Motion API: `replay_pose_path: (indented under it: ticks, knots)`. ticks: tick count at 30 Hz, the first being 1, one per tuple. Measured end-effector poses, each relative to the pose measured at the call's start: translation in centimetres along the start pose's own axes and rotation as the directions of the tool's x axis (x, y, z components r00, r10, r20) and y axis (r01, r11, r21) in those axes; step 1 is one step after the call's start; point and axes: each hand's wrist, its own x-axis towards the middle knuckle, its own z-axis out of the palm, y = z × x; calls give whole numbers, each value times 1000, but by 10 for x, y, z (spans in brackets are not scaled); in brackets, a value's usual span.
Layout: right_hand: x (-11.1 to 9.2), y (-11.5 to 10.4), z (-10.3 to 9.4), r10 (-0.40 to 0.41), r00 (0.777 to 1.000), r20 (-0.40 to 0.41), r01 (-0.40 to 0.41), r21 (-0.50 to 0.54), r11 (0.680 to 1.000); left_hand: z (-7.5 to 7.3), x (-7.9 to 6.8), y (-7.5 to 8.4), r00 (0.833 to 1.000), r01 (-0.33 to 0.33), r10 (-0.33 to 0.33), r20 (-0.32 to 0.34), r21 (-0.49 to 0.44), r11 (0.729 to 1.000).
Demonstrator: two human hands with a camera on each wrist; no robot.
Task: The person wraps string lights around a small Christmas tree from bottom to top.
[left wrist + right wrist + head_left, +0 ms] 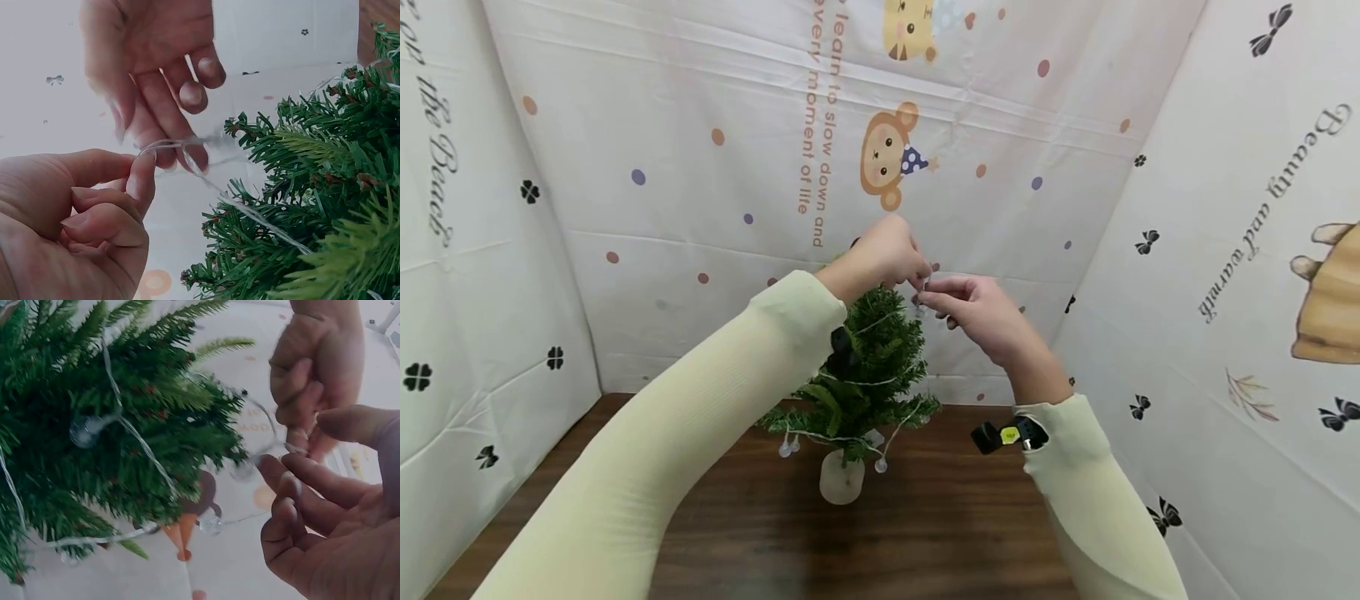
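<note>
A small green artificial Christmas tree (880, 358) stands on a pale round base (841, 478), wound with a clear-wired string of lights (250, 212). Beside the treetop, my left hand (891, 250) pinches the wire between thumb and forefinger; its other fingers are curled. My right hand (981, 312) comes in from the right, palm towards the tree. Its fingertips touch the wire by a clear bulb (245, 469), while the thumb stands apart from the fingers. Another bulb (211, 524) hangs on the wire below. Part of the treetop is hidden behind my left hand in the head view.
The tree's base stands on a dark brown wooden table (865, 550). Printed white cloth (700, 208) hangs behind and on both sides. Several bulbs, such as one bulb (881, 465), dangle from the lower branches. A black wrist camera (988, 437) sits at my right cuff.
</note>
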Motion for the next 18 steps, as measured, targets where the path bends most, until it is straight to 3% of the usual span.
replay_pose_path:
  ticks: [6, 10, 15, 18]
  knots:
    - [5, 3, 8, -4, 1000, -20, 5, 46, 999, 3, -1, -1, 1000, 7, -7, 0, -96, 995]
    - [7, 6, 5, -12, 1000, -29, 13, 42, 999, 3, -1, -5, 995, -93, 98, 33, -112, 989]
    - [10, 5, 4, -47, 998, -38, 48, 44, 998, -4, 6, -14, 954, -278, 277, 111, -9, 960]
    - [13, 4, 5, -61, 997, -53, 63, 49, 997, -9, 11, -19, 917, -383, 369, 151, 77, 920]
